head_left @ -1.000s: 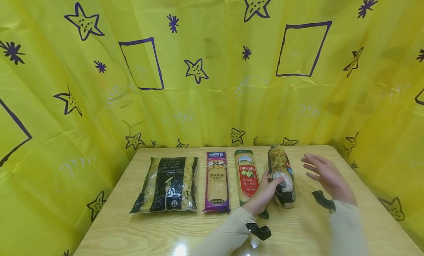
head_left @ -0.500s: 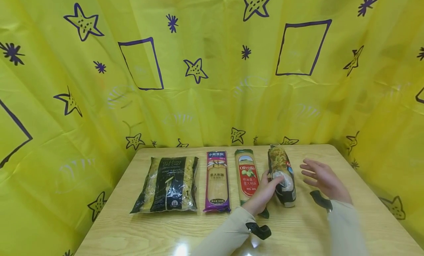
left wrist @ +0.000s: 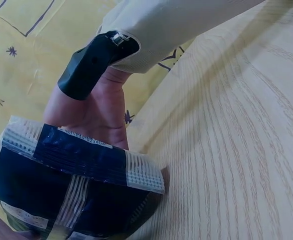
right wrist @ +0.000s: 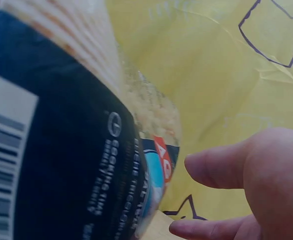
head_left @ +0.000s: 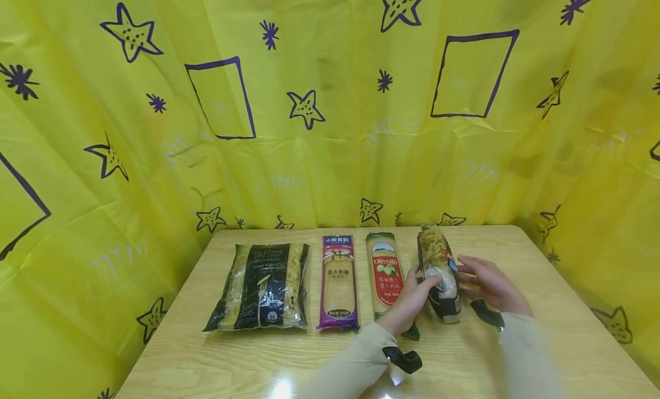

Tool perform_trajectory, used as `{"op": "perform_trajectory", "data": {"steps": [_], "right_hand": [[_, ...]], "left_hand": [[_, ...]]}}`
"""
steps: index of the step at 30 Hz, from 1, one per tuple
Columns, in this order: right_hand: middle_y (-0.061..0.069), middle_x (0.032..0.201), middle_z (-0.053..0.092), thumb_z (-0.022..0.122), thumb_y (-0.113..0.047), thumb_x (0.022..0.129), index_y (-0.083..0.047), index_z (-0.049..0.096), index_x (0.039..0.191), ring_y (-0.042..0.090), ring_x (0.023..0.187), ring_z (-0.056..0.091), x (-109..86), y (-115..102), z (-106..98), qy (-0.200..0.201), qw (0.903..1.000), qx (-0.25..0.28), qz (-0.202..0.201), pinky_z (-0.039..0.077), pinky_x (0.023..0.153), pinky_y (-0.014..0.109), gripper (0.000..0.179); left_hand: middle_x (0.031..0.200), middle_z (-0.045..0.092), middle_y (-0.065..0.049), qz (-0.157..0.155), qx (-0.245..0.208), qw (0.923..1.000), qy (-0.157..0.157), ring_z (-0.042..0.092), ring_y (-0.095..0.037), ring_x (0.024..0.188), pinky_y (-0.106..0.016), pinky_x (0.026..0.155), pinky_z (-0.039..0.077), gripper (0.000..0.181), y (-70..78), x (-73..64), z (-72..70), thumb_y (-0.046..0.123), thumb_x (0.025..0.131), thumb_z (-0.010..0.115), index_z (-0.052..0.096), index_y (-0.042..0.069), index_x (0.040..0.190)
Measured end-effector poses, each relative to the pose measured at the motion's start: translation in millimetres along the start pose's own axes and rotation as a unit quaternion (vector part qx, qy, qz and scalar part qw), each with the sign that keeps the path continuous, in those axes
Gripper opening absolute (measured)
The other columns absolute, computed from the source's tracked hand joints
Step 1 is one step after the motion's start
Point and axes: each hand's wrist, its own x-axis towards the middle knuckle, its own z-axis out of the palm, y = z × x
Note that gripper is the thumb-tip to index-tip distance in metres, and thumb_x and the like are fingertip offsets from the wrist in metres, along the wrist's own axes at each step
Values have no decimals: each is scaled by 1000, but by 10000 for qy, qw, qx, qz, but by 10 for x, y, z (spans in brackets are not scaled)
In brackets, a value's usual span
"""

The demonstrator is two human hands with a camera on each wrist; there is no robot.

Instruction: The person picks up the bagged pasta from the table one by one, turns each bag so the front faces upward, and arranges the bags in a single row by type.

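A bag of pasta with a black, see-through wrapper stands on its narrow side at the right of the table. My left hand holds its left side, thumb lying across the striped front. In the left wrist view the bag's sealed end fills the lower left. My right hand is close by the bag's right side, fingers stretched toward it; the right wrist view shows a small gap between its fingers and the wrapper. Under my left wrist lies a red and green spaghetti pack, partly covered.
Left of these lies a purple pack of long pasta, then a large black penne bag. All lie in a row on the wooden table. A yellow patterned curtain hangs behind the back edge and along both sides.
My right hand has moved left and slightly down, from apart to close beside the pasta bag. The left hand and the bag keep their place.
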Motion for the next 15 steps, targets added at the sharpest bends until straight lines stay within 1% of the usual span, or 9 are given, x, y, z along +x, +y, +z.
{"op": "perform_trajectory", "data": {"steps": [2, 4, 6, 8, 11, 15], "right_hand": [[26, 147, 49, 37, -50, 110, 14, 10, 159, 10, 113, 60, 11, 4, 18, -26, 10000, 7, -2, 58, 100, 38, 85], [16, 140, 56, 38, -50, 110, 13, 15, 158, 8, 109, 62, 24, 9, 34, -49, 10000, 45, -35, 58, 95, 33, 83], [10, 135, 59, 39, -49, 110, 12, 18, 158, 7, 106, 63, 36, 12, 46, -80, 9999, 96, -62, 58, 93, 32, 81], [9, 134, 59, 39, -48, 110, 12, 19, 158, 7, 104, 64, 47, 13, 54, -80, 9998, 142, -66, 59, 92, 32, 80], [13, 138, 56, 40, -48, 110, 12, 18, 158, 8, 103, 65, 55, 8, 65, -57, 9998, 181, -10, 59, 91, 32, 80], [30, 148, 45, 37, -49, 110, 14, 13, 158, 10, 107, 64, 58, -2, 73, -55, 9999, 151, 1, 59, 91, 33, 83]], "left_hand": [[148, 50, -15, 0, 10, 10000, -44, 47, -35, 142, -56, 122, 37, 80, -2, -1, -10, 44, 93, 69, 33, 11, 157], [149, 50, -16, 1, 19, 10000, -74, 47, -36, 143, -56, 122, 36, 81, -2, -6, -17, 45, 93, 68, 32, 11, 158], [149, 50, -16, 1, 21, 10000, -84, 47, -36, 143, -56, 122, 36, 81, 0, -10, -22, 45, 94, 68, 32, 10, 158], [149, 50, -16, 0, -21, 10000, -92, 47, -36, 143, -55, 122, 37, 81, 6, -14, -25, 44, 94, 68, 32, 10, 158], [148, 50, -16, -39, -126, 9999, -88, 48, -36, 141, -57, 121, 38, 80, 16, -20, -32, 43, 94, 68, 32, 10, 158], [149, 49, -17, -112, -290, 9995, -70, 48, -39, 140, -65, 116, 40, 81, 26, -20, -45, 42, 94, 67, 32, 8, 158]]}}
